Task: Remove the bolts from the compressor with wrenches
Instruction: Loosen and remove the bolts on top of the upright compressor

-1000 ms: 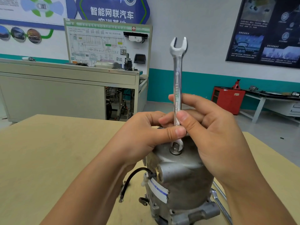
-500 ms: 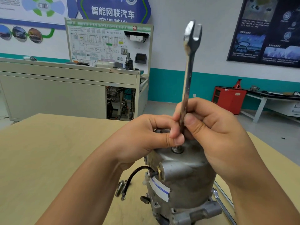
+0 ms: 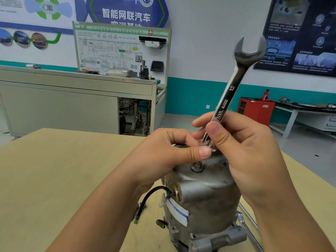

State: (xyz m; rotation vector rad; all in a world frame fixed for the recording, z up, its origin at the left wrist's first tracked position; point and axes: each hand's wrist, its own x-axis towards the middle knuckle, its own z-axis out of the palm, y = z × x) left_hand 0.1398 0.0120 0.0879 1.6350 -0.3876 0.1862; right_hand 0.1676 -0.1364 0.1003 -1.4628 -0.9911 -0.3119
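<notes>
My right hand (image 3: 245, 151) grips the wrench (image 3: 229, 91) by its shank, open end up, leaning right, stamped 12 | my left hand (image 3: 163, 153) pinches its lower end just above the bolt (image 3: 197, 167) | compressor (image 3: 205, 197) upright on tabletop (image 3: 54, 179) | second wrench (image 3: 249, 231) lying beside its base

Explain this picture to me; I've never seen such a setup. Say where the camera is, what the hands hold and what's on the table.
The camera sits on a person's head, looking down at their bare hands; no robot here. On the wooden table stands a grey metal compressor, a black cable at its side, a chrome tool lying to its right. The right hand grips a wrench marked 12, tilted upward; the left hand pinches its lower end, just above a bolt on the compressor's top.
</notes>
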